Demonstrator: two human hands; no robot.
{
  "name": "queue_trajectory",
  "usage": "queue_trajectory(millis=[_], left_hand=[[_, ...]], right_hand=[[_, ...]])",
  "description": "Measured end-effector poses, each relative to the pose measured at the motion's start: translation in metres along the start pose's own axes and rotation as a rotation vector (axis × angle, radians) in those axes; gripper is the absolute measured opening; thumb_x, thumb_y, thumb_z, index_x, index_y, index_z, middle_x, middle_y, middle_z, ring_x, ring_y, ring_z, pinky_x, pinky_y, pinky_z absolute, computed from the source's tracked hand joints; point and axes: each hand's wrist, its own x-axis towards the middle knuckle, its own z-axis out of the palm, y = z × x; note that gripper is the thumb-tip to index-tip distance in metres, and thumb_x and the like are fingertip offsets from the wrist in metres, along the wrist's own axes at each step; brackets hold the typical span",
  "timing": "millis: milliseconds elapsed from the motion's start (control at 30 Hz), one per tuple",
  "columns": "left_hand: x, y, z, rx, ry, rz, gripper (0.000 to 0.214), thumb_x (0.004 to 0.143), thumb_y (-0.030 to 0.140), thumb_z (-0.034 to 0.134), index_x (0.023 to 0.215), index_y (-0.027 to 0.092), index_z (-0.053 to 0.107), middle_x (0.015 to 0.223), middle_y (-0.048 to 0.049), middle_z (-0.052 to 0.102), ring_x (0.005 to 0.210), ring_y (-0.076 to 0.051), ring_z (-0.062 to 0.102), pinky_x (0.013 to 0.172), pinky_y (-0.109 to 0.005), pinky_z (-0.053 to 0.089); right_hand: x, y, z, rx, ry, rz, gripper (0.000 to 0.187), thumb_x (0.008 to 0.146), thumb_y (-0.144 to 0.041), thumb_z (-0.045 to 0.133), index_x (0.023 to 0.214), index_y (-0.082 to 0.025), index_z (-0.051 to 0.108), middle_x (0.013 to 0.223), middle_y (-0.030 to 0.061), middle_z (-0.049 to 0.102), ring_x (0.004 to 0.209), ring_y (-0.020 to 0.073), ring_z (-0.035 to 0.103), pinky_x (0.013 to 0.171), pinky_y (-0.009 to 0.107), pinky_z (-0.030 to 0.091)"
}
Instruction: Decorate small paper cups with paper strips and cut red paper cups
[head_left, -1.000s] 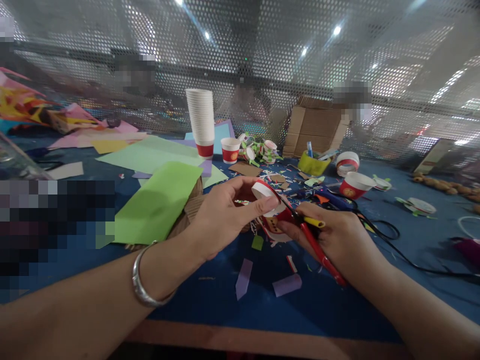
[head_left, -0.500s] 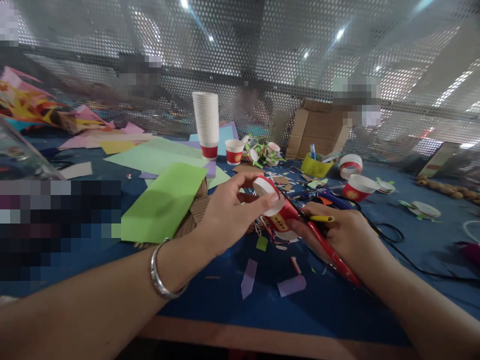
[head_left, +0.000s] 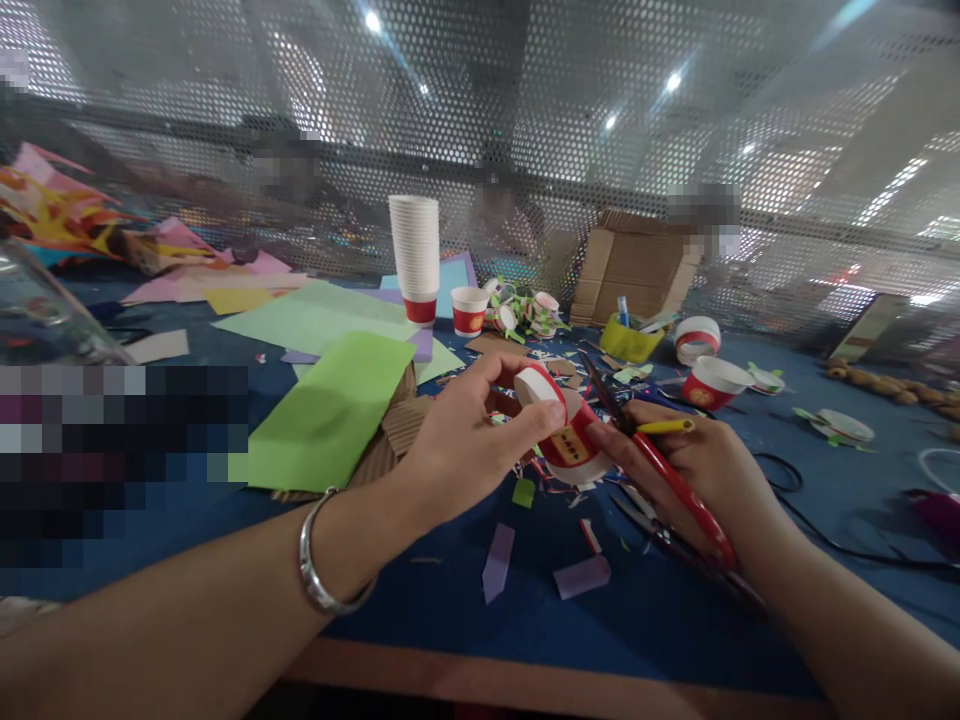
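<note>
My left hand (head_left: 480, 430) pinches a red-and-white paper cup (head_left: 574, 445) that is partly cut through, its base end held between thumb and fingers. The rest of the cup hangs open as a curved strip to the right, a yellow label on its side. Scissors (head_left: 660, 465) with dark blades and red and yellow handle parts sit in my right hand (head_left: 697, 460). Their blades point up and away, apart from the cup. My right thumb or fingertip seems to touch the cup's edge. Below that hand lies another dark cutting tool (head_left: 652, 530), partly hidden.
Paper scraps litter the blue table (head_left: 420, 600). A stack of paper cups (head_left: 415, 250), green paper (head_left: 330, 410) and small green-and-white paper figures (head_left: 544, 315) stand or lie beyond. To the right are a yellow-green holder (head_left: 631, 338), a cup (head_left: 712, 383) and a black cable (head_left: 832, 548).
The scissor blades have come away from the cup and now point upward to its right. The cut strip shows more openly, while my left hand keeps its pinch.
</note>
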Motion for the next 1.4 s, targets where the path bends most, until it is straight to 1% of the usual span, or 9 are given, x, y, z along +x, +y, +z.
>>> queue_trajectory(millis=[133,367,500,700,833,1033,1133,1267,1400], left_hand=[[-0.004,-0.002,0.0,0.087,-0.03,0.084,0.037,0.092,0.047,0.069,0.118,0.023,0.058,0.103,-0.0056,0.07,0.081,-0.016,0.066,0.06,-0.026,0.051],[-0.01,0.004,-0.003,0.176,0.006,0.258,0.034,0.094,0.041,0.067,0.12,0.023,0.053,0.101,-0.0043,0.066,0.076,-0.015,0.063,0.058,-0.027,0.052],[-0.007,0.004,-0.006,0.156,0.051,0.288,0.033,0.095,0.04,0.066,0.12,0.024,0.052,0.102,-0.0044,0.065,0.084,-0.017,0.063,0.068,-0.031,0.055],[0.0,0.0,-0.006,0.072,0.163,0.314,0.033,0.094,0.04,0.065,0.12,0.023,0.051,0.106,-0.0061,0.067,0.088,-0.019,0.064,0.075,-0.034,0.056],[0.003,-0.004,-0.007,0.086,0.163,0.341,0.035,0.091,0.035,0.068,0.12,0.023,0.052,0.108,-0.0079,0.067,0.091,-0.02,0.064,0.074,-0.033,0.056],[0.006,-0.005,-0.009,0.122,0.147,0.229,0.036,0.093,0.04,0.066,0.122,0.023,0.052,0.097,-0.0046,0.066,0.084,-0.018,0.063,0.07,-0.032,0.055],[0.009,-0.005,-0.01,0.054,0.15,0.158,0.035,0.095,0.046,0.063,0.121,0.024,0.052,0.099,-0.0033,0.066,0.085,-0.018,0.064,0.073,-0.032,0.057],[0.01,-0.003,-0.008,-0.086,0.131,0.074,0.031,0.097,0.045,0.059,0.117,0.023,0.051,0.099,-0.0022,0.066,0.086,-0.018,0.068,0.074,-0.034,0.059],[0.007,0.0,-0.006,-0.013,0.1,0.088,0.034,0.097,0.046,0.059,0.121,0.023,0.051,0.102,-0.0034,0.066,0.089,-0.018,0.066,0.074,-0.033,0.057]], right_hand=[[0.003,0.0,0.0,0.045,0.014,-0.005,0.044,0.09,-0.059,0.066,0.07,-0.022,0.053,0.064,-0.0044,0.053,0.062,0.014,0.049,0.057,0.026,0.037],[0.001,-0.007,-0.002,0.053,0.062,-0.028,0.048,0.089,-0.058,0.067,0.065,-0.023,0.047,0.061,-0.0053,0.048,0.059,0.0129,0.046,0.054,0.025,0.034],[0.002,-0.007,-0.004,0.022,0.08,0.001,0.047,0.089,-0.061,0.066,0.066,-0.022,0.051,0.059,-0.0061,0.045,0.056,0.0121,0.041,0.052,0.026,0.031],[0.009,0.0,-0.006,-0.02,0.019,0.016,0.039,0.089,-0.057,0.065,0.073,-0.022,0.059,0.059,-0.0033,0.055,0.058,0.0154,0.053,0.055,0.026,0.038],[0.011,0.007,-0.001,0.049,-0.071,0.065,0.036,0.082,-0.057,0.072,0.076,-0.023,0.063,0.055,-0.0041,0.058,0.053,0.0158,0.055,0.052,0.026,0.043],[0.008,0.003,-0.001,0.071,-0.288,0.094,0.034,0.08,-0.056,0.074,0.089,-0.023,0.073,0.07,-0.0013,0.073,0.064,0.0203,0.07,0.059,0.028,0.05],[0.007,-0.001,-0.004,0.105,-0.287,0.102,0.036,0.081,-0.057,0.073,0.094,-0.023,0.075,0.074,0.0001,0.075,0.07,0.0229,0.072,0.063,0.03,0.053],[0.007,0.002,-0.005,0.064,-0.289,0.105,0.036,0.083,-0.059,0.071,0.083,-0.023,0.074,0.07,0.0016,0.073,0.071,0.0245,0.072,0.062,0.031,0.053],[0.012,0.013,-0.002,0.0,-0.295,0.116,0.039,0.085,-0.062,0.066,0.079,-0.023,0.071,0.071,0.0022,0.074,0.072,0.0242,0.071,0.059,0.031,0.05]])
